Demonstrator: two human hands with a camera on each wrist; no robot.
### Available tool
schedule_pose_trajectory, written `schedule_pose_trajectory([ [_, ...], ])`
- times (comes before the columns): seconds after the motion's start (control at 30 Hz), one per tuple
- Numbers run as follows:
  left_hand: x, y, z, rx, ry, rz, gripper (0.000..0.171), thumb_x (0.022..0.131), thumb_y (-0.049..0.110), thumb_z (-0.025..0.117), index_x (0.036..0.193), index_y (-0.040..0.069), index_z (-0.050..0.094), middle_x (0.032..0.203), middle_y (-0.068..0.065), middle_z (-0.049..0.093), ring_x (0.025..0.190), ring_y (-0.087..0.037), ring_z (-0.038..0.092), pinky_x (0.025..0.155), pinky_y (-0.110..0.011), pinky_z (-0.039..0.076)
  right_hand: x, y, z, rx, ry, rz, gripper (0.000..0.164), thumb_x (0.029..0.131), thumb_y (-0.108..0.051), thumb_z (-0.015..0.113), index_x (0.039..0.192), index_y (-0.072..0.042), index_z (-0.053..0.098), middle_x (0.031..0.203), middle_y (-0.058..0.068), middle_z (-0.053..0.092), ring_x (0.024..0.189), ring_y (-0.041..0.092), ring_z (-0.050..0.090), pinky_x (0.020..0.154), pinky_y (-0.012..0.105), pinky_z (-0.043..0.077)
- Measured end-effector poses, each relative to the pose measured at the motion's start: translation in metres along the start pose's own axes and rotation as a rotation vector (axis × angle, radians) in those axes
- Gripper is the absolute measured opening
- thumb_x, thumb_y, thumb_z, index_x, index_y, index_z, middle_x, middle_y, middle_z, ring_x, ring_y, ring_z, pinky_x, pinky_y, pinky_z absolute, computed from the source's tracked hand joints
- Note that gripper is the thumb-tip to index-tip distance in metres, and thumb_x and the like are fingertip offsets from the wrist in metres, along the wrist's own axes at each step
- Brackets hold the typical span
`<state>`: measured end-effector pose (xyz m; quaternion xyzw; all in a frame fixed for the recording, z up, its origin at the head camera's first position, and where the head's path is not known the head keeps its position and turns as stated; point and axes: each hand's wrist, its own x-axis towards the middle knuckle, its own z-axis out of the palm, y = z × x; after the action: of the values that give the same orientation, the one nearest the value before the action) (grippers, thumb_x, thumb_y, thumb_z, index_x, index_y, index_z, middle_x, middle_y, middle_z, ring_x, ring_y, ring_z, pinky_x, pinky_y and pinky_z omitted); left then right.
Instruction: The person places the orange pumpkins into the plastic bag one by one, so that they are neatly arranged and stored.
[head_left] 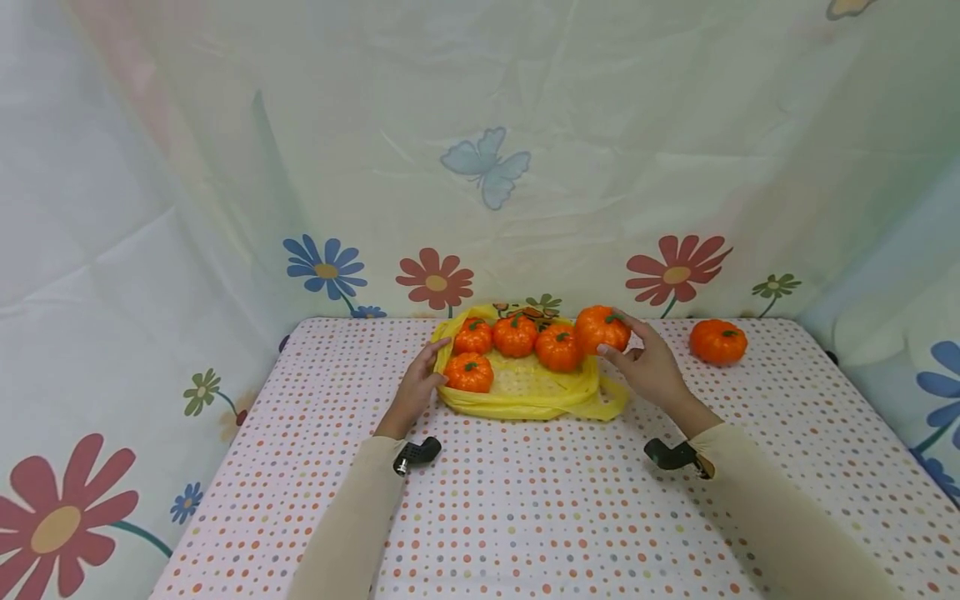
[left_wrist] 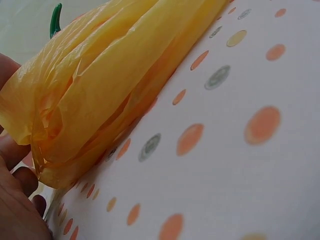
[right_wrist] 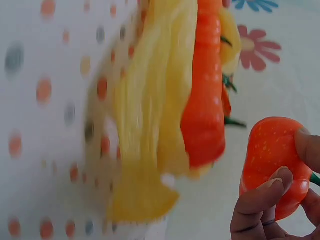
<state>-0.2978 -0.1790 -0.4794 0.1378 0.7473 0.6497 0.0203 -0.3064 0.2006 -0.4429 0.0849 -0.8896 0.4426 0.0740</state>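
Observation:
A yellow plastic bag [head_left: 525, 407] lies with its mouth spread at the far side of the table, several small orange pumpkins [head_left: 469, 372] with green stems inside it. At the bag's left side, my left hand [head_left: 417, 385] pinches its rim; the left wrist view shows the crumpled plastic [left_wrist: 100, 85] between the fingers and thumb. My right hand [head_left: 651, 367] grips another pumpkin [head_left: 600, 330] at the bag's right end, holding it up beside the ones inside. In the right wrist view, fingers and thumb wrap this pumpkin [right_wrist: 272, 155].
One more pumpkin [head_left: 718, 342] sits on the table to the right of my right hand. Beneath everything is a dotted tablecloth [head_left: 517, 517]. A flower-printed curtain [head_left: 570, 208] hangs right behind the table's far edge and along both sides.

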Motion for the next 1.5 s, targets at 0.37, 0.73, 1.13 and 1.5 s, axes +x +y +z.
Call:
schedule_pose_trajectory([
  [0.37,0.001,-0.002,0.001,0.0,-0.004,0.005,0.065,0.089,-0.005,0.046,0.152,0.001,0.033,0.16,-0.018,0.028,0.154,-0.032,-0.009,0.125,-0.05,0.007,-0.011,-0.032,0.037,0.066,-0.03,-0.216,0.068,0.091,-0.017,0.069,0.152,-0.018,0.038,0.149,0.021,0.039,0.063,0.018,0.05,0.054,0.019,0.047],
  [0.73,0.0,0.003,0.0,0.021,-0.005,-0.02,0.064,0.09,-0.004,0.046,0.152,0.004,0.033,0.16,-0.016,0.029,0.154,-0.03,-0.009,0.125,-0.046,0.004,-0.015,-0.05,0.074,0.006,-0.187,-0.232,0.066,0.089,-0.02,0.072,0.148,-0.016,0.044,0.146,0.016,0.045,0.079,0.019,0.052,0.069,0.026,0.05],
  [1.13,-0.002,0.007,0.002,0.057,0.003,-0.015,0.063,0.091,-0.004,0.045,0.152,0.004,0.033,0.159,-0.016,0.029,0.154,-0.031,-0.007,0.125,-0.048,0.007,-0.013,-0.044,0.094,-0.064,-0.307,-0.144,0.065,0.09,-0.022,0.07,0.149,-0.013,0.043,0.143,0.017,0.049,0.063,0.014,0.047,0.059,0.023,0.045],
  [1.5,0.003,-0.003,0.0,0.057,0.01,-0.044,0.064,0.09,-0.002,0.046,0.152,0.007,0.034,0.16,-0.013,0.029,0.155,-0.029,-0.007,0.125,-0.046,0.006,-0.009,-0.041,0.095,-0.054,-0.415,-0.041,0.068,0.093,-0.024,0.067,0.153,-0.018,0.036,0.151,0.015,0.043,0.054,0.014,0.046,0.051,0.025,0.046],
])
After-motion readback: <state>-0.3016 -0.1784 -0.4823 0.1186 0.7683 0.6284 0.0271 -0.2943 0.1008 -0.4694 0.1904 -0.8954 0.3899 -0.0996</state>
